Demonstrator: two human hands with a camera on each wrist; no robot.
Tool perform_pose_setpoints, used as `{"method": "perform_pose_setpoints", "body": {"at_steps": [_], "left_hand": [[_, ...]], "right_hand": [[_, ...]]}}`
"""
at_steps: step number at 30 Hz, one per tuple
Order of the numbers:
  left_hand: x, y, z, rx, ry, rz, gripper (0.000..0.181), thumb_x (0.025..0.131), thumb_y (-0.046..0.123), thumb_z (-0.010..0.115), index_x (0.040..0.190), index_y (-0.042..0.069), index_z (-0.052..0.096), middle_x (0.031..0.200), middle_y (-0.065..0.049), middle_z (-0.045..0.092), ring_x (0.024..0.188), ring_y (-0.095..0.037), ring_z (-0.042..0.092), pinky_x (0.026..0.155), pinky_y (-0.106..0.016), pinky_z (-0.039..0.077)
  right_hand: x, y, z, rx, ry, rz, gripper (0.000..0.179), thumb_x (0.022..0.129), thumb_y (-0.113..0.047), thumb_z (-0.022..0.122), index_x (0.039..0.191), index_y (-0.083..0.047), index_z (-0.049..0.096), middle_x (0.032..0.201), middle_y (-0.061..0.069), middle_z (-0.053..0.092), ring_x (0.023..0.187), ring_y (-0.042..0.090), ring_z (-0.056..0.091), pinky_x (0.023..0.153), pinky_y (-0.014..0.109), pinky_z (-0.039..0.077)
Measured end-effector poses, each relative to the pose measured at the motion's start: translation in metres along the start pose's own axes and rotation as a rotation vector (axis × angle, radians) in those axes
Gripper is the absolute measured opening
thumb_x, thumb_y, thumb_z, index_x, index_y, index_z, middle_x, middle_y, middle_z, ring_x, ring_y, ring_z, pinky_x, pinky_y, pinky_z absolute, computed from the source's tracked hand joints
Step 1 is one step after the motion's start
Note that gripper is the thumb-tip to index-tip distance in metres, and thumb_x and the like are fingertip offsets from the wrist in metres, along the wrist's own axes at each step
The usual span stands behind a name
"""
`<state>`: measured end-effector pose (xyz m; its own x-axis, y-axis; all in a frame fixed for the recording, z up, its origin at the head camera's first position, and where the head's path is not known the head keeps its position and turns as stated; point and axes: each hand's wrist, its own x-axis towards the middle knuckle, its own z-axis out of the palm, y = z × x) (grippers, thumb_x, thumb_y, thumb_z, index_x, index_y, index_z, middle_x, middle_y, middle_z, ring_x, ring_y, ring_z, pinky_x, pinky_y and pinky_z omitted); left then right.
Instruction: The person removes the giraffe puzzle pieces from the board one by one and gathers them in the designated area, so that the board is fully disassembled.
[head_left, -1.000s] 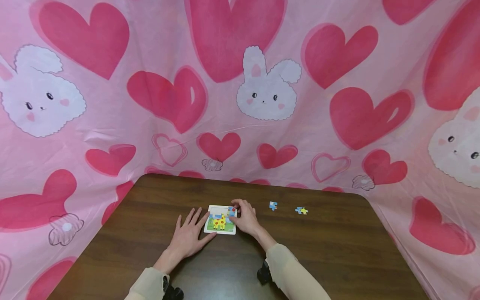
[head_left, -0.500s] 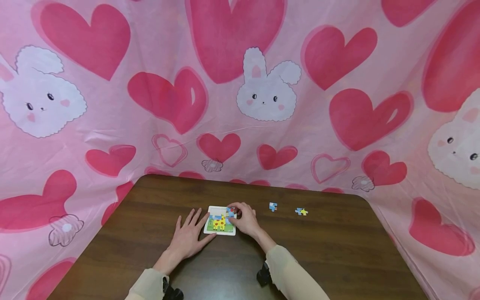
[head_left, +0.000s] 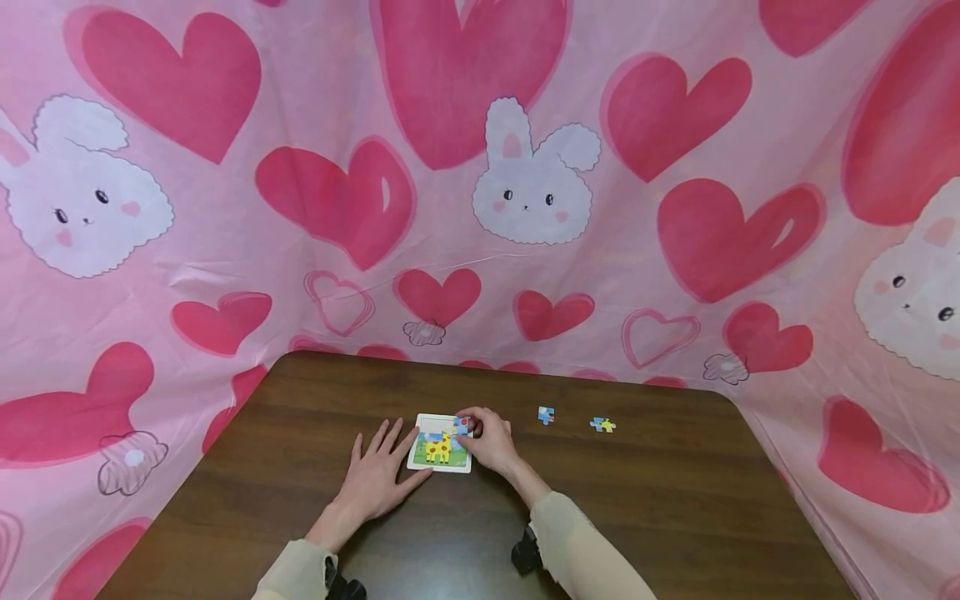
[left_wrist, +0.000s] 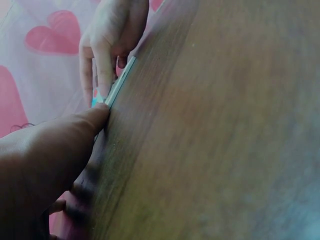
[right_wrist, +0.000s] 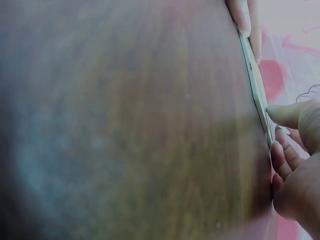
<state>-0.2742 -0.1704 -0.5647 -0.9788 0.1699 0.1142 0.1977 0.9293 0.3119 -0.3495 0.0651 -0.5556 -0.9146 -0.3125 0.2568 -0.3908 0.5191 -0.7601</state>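
A small white-framed jigsaw puzzle tray (head_left: 442, 469) lies on the table, its lower part filled with a yellow giraffe picture (head_left: 438, 451) on green. My left hand (head_left: 372, 479) lies with spread fingers at the tray's left side, thumb at the near-left corner and a fingertip on the left rim. At the upper right of the tray, my right hand (head_left: 491, 442) pinches a blue puzzle piece (head_left: 462, 426) with a red spot between thumb and fingers. White tray bottom shows at the upper left. In the right wrist view the tray (right_wrist: 256, 90) appears edge-on, with the right fingertips at its end.
Two loose puzzle pieces lie right of the tray: a blue and white piece (head_left: 546, 414), and farther right a blue and yellow piece (head_left: 602, 425). The brown wooden table (head_left: 637, 517) ends at a pink cloth backdrop (head_left: 450, 217) with hearts and rabbits.
The right hand has shifted slightly left with the puzzle piece, over the tray's upper right part. The left hand and the two loose pieces stay in place.
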Motion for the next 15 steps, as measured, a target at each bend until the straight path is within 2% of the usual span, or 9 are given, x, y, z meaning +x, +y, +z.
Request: {"method": "perform_pose_setpoints", "body": {"at_steps": [4,8,15], "left_hand": [[-0.0003,0.0003,0.0003,-0.004,0.0,0.0,0.085,0.1,0.07,0.064,0.166,0.02,0.05,0.175,-0.02,0.043,0.167,-0.044,0.034,0.128,-0.082,0.02],[-0.0003,-0.0002,0.0003,-0.007,0.003,-0.002,0.085,0.1,0.07,0.065,0.166,0.019,0.05,0.175,-0.02,0.043,0.166,-0.044,0.035,0.128,-0.082,0.02],[0.0001,-0.0005,0.0003,-0.012,-0.004,-0.005,0.085,0.099,0.07,0.065,0.166,0.019,0.051,0.175,-0.02,0.043,0.166,-0.044,0.034,0.128,-0.082,0.019]], "right_hand": [[0.0,0.0019,-0.0009,0.068,0.017,0.017,0.033,0.09,0.001,0.084,0.122,0.002,0.077,0.091,0.016,0.068,0.079,0.015,0.055,0.087,0.029,0.034],[0.001,0.0046,-0.0017,0.156,0.03,0.043,0.032,0.091,0.007,0.081,0.123,0.004,0.076,0.091,0.018,0.065,0.08,0.014,0.051,0.073,0.019,0.041],[0.0018,0.0091,-0.0026,0.196,0.068,0.04,0.03,0.092,0.008,0.078,0.12,0.006,0.071,0.093,0.018,0.067,0.082,0.009,0.054,0.075,0.016,0.045]]}}
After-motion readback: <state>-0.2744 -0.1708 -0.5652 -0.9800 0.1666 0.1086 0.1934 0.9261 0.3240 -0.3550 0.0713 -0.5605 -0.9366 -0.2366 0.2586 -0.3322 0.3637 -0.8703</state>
